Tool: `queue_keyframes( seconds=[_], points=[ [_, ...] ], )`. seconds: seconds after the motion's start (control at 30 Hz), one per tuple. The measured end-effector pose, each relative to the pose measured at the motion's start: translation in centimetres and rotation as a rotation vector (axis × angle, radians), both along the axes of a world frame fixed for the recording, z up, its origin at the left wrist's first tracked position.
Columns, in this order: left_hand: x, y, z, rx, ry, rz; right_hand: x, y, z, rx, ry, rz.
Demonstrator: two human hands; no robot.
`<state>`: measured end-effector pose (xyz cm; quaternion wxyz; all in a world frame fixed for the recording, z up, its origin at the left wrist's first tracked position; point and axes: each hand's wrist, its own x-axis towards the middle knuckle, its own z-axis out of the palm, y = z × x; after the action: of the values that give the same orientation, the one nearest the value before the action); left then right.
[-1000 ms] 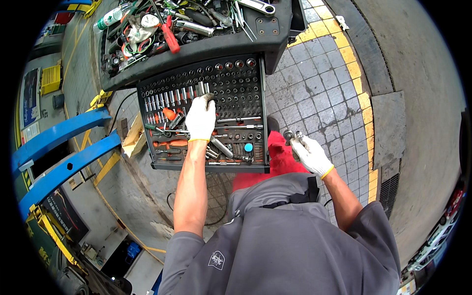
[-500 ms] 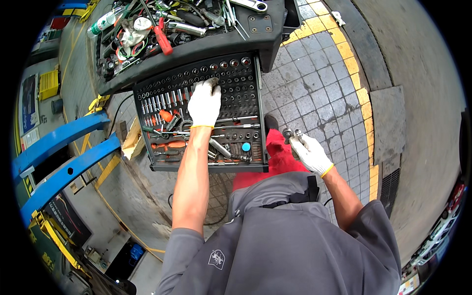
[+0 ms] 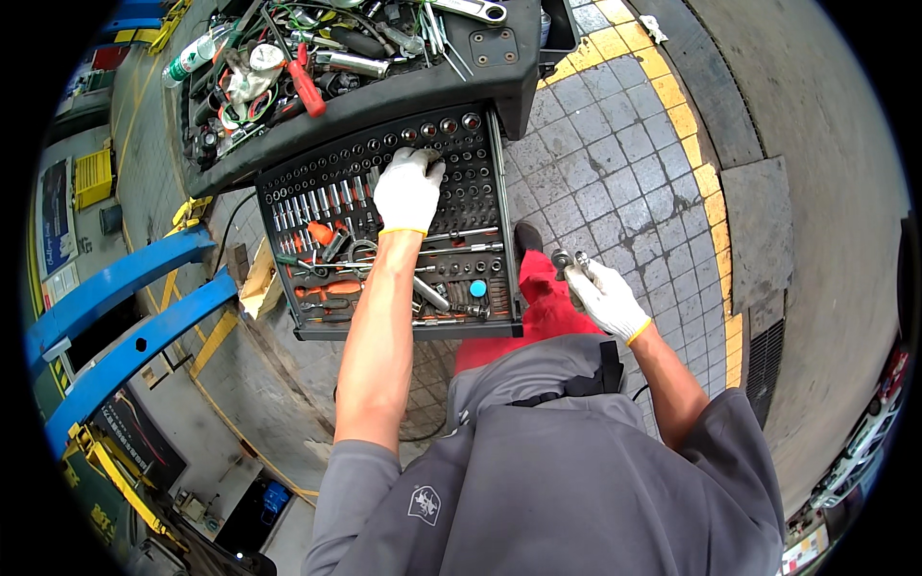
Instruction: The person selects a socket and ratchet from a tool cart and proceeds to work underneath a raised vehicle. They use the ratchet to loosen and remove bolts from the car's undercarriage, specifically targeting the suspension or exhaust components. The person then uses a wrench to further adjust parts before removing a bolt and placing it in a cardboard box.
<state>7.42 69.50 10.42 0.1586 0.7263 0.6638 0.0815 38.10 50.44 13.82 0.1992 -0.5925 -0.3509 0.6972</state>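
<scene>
My left hand (image 3: 408, 192), in a white work glove, is over the socket tray in the open drawer (image 3: 413, 334). Its fingers are curled down among the small sockets; whatever they pinch is hidden beneath them. Rows of chrome sockets (image 3: 448, 126) line the drawer's far side, with long sockets (image 3: 317, 204) left of the hand. Nearer me lie an orange-handled screwdriver (image 3: 336, 288), extension bars and a round blue piece (image 3: 477, 288). My right hand (image 3: 607, 298), also gloved, is closed beside my leg on a ratchet (image 3: 562, 258). A second round metal end shows beside its head.
A black tool cart (image 3: 499, 82) stands above the drawer, its top heaped with tools, a red-handled screwdriver (image 3: 308, 91) and a plastic bottle (image 3: 189, 60). Blue lift arms (image 3: 144, 336) reach in from the left. Grey floor tiles (image 3: 615, 163) with a yellow border lie right.
My left hand has shifted slightly right over the sockets, its fingers more curled. The cart and drawer sit a little further left in the picture. My right hand keeps its hold.
</scene>
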Motion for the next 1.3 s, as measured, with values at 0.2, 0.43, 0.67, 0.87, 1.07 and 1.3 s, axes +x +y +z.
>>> queue_keyframes(
  seconds=[0.2,0.43,0.67,0.87,1.07,1.3],
  points=[
    [-0.2,-0.1,-0.3,0.008,-0.076,-0.004,-0.1,0.0,0.1,-0.003,-0.010,0.016],
    [0.6,0.1,0.5,0.046,-0.035,-0.067,-0.2,0.1,0.3,-0.031,0.006,0.007],
    [1.5,0.8,0.0,0.010,-0.032,-0.126,-0.1,-0.2,0.2,-0.002,-0.018,0.021],
    [0.6,-0.8,-1.1,0.079,-0.323,0.082,0.0,-0.3,0.4,0.043,0.036,-0.031],
    [-0.5,-2.7,3.0,-0.166,-1.165,0.446,-2.7,2.0,3.8,0.038,0.309,-0.207],
    [-1.8,-13.7,15.5,-0.157,-1.606,0.452,-10.1,3.2,10.0,-0.075,0.710,-0.211]
  ],
)
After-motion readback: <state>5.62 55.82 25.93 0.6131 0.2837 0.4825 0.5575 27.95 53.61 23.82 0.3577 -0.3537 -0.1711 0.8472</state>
